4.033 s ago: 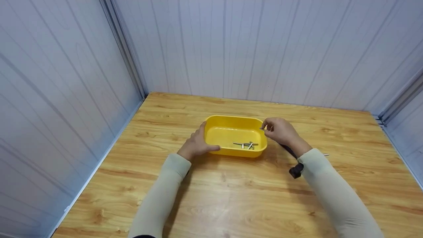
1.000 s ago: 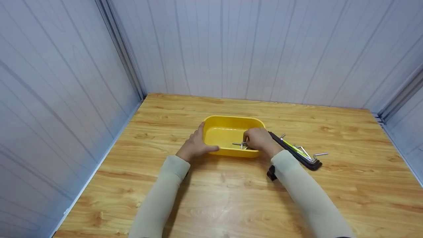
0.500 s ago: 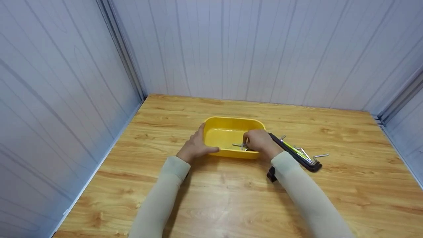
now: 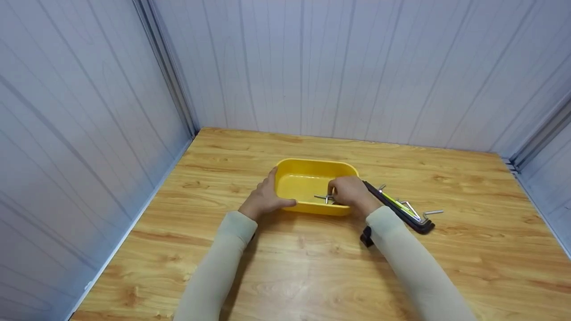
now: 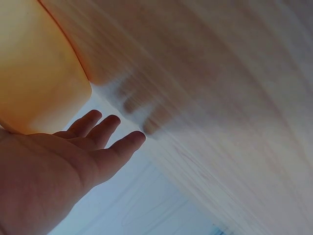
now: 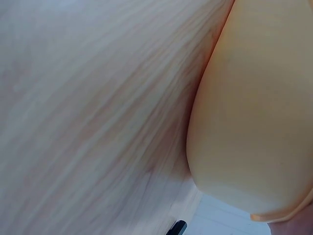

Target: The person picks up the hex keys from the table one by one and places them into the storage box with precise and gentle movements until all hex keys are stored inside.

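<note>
A yellow plastic bin (image 4: 296, 183) sits on the wooden table, with several silver hex keys (image 4: 321, 196) in its front right part. My left hand (image 4: 264, 196) spans the bin's left end, its thumb lying along the front rim. The left wrist view shows the left fingers (image 5: 129, 142) stretched out beside the bin's wall. My right hand (image 4: 351, 191) reaches over the right rim, fingers bent down among the hex keys. Its fingertips are hidden, so I cannot tell whether it holds a key. In the right wrist view the bin's outer wall (image 6: 254, 112) covers most of that hand.
Right of the bin lies a black hex key holder (image 4: 397, 209) with a yellow-green strip. Beside it are several loose silver hex keys (image 4: 433, 212). White panel walls (image 4: 312, 67) enclose the table (image 4: 303, 267) at the back and sides.
Four seconds ago my right hand pinched a small hex key above the bin's right rim; it has since moved left and down inside. During the last second both hands have stayed put.
</note>
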The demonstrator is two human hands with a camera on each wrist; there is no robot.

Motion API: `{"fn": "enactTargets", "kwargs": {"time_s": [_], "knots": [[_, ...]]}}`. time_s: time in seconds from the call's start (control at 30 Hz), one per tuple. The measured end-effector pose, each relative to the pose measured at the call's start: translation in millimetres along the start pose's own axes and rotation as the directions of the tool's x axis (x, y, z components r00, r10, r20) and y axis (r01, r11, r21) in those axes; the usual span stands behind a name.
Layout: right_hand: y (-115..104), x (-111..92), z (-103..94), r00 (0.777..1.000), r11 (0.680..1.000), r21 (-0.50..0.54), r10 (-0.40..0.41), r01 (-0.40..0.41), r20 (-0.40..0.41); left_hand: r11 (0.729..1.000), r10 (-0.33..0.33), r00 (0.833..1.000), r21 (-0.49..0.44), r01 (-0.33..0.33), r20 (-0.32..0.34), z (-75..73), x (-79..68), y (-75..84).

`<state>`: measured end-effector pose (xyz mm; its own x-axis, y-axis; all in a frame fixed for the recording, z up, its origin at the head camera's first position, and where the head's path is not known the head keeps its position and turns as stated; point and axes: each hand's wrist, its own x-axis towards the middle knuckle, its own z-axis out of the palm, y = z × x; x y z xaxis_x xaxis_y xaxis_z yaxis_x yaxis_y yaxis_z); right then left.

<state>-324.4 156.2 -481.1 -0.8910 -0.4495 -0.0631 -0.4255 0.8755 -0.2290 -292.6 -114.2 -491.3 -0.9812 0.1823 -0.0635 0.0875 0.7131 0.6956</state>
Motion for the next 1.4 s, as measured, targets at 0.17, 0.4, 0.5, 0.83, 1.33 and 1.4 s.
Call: {"fn": "enactTargets", "kwargs": {"time_s": [0.17,0.4,0.5,0.83,1.33,1.4], "knots": [[0.7,0.3,1.5,1.0,1.0,-0.012,0.003,-0.003,0.004,1.0,0.001,1.0,-0.006,-0.001,-0.002,0.0,-0.4,0.7],[-0.2,-0.3,2.1,1.0,1.0,-0.024,0.012,-0.011,0.018,1.0,-0.012,1.0,-0.002,0.012,-0.007,1.3,0.2,0.9],[0.4,0.2,2.2,1.0,0.999,-0.038,-0.005,0.004,-0.003,1.0,-0.007,1.0,-0.013,0.007,-0.01,1.4,0.3,0.4],[4.4,0.7,1.4,0.995,0.998,-0.024,-0.062,0.061,-0.075,1.0,0.006,1.0,-0.023,-0.007,-0.006,1.4,0.9,-0.1],[6.0,-3.1,-0.6,0.994,0.994,0.075,-0.071,0.077,-0.082,0.999,0.018,1.0,-0.028,-0.018,-0.006,0.7,3.4,-0.6],[6.4,-4.1,-2.9,0.995,0.991,0.109,-0.074,0.082,-0.069,0.999,0.017,1.0,-0.027,-0.017,0.001,0.5,3.3,-0.7]]}}
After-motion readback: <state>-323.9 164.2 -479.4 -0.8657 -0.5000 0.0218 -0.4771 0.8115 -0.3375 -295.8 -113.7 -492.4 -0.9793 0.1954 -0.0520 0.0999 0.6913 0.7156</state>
